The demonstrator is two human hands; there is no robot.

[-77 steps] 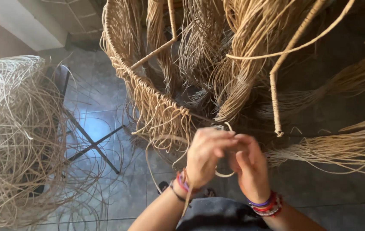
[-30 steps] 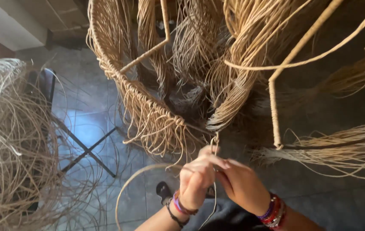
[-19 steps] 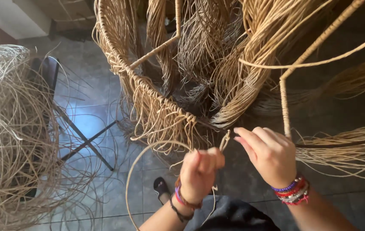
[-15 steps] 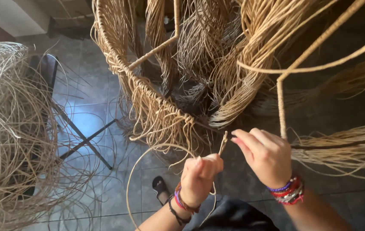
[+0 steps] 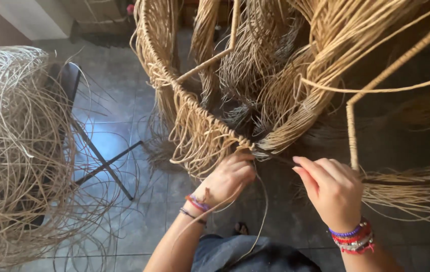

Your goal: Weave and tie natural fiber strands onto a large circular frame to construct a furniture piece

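A large unfinished wicker frame [image 5: 190, 108] of tan rattan fills the upper middle, its wrapped rim running down to the centre. My left hand [image 5: 229, 177] grips a thin rattan strand [image 5: 264, 211] right at the rim's lower end, fingers curled against the weave. The strand loops down past my wrist toward my lap. To the right, my right hand [image 5: 332, 189] is held up with fingers together and slightly bent, just beside the same spot; whether it pinches the strand is not visible. Both wrists carry beaded bracelets.
A big loose tangle of rattan strands [image 5: 13, 151] rests on a dark folding stand [image 5: 99, 156] at the left. A wrapped bent rod [image 5: 352, 131] hangs at the right with bundled strands [image 5: 416, 189] below it. Grey tiled floor [image 5: 119, 100] lies beneath.
My left hand has risen from below up to the rim with the strand. My right hand has shifted slightly right and stays raised. The view moved in closer.
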